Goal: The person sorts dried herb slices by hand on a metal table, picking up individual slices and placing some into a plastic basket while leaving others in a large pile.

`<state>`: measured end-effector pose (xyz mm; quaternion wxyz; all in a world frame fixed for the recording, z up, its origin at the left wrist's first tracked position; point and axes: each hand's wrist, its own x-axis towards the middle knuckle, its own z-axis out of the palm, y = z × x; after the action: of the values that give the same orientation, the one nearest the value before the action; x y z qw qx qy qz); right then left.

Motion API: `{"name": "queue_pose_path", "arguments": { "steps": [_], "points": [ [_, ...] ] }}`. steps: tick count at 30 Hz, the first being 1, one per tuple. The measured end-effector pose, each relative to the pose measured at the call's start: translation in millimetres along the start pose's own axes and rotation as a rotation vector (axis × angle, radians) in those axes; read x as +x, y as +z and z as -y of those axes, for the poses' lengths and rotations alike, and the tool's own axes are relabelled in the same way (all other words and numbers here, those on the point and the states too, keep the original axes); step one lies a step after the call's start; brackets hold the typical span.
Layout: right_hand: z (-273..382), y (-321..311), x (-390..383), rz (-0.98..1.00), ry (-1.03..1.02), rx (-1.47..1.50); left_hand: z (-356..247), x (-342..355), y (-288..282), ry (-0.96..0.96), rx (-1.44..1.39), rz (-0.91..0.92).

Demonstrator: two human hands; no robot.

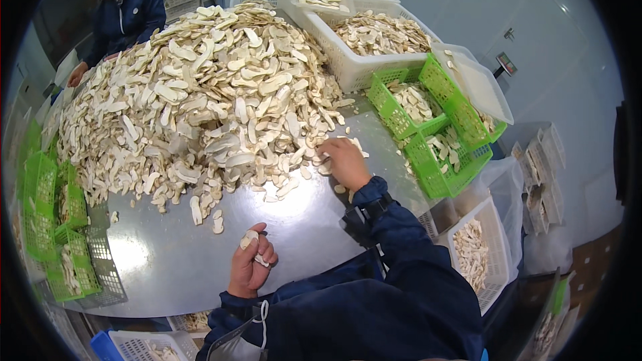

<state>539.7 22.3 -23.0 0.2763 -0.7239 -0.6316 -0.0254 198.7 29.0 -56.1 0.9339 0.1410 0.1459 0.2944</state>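
A large heap of pale mushroom slices (pixel 200 93) covers much of the metal table (pixel 160 267). At the lower middle, my left hand (pixel 252 261) is closed on a few slices, one pale piece (pixel 249 239) showing between thumb and fingers. My right hand (pixel 342 164) rests at the heap's right front edge, fingers apart and slightly bent over slices; whether any is under the fingertips is hidden. Loose slices (pixel 217 220) lie in front of the heap, between my two hands.
Green baskets with slices stand right (pixel 448 179) and left (pixel 40 184). A large white crate (pixel 358 70) of slices sits at the back right, more crates (pixel 495 267) below the table edge. A co-worker (pixel 130 13) in blue reaches to the heap's far left.
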Motion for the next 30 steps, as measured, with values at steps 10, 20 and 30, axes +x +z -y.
{"name": "queue_pose_path", "arguments": {
  "steps": [10,20,30],
  "points": [
    [37,11,23,-0.076,-0.007,-0.099,-2,1,0,0.000,0.001,0.014],
    [50,-15,-13,0.243,0.282,0.409,-1,-1,1,0.001,0.033,-0.038],
    [31,-29,-54,0.067,0.203,0.196,0,0,-1,-0.003,0.007,0.013]
  ]
}}
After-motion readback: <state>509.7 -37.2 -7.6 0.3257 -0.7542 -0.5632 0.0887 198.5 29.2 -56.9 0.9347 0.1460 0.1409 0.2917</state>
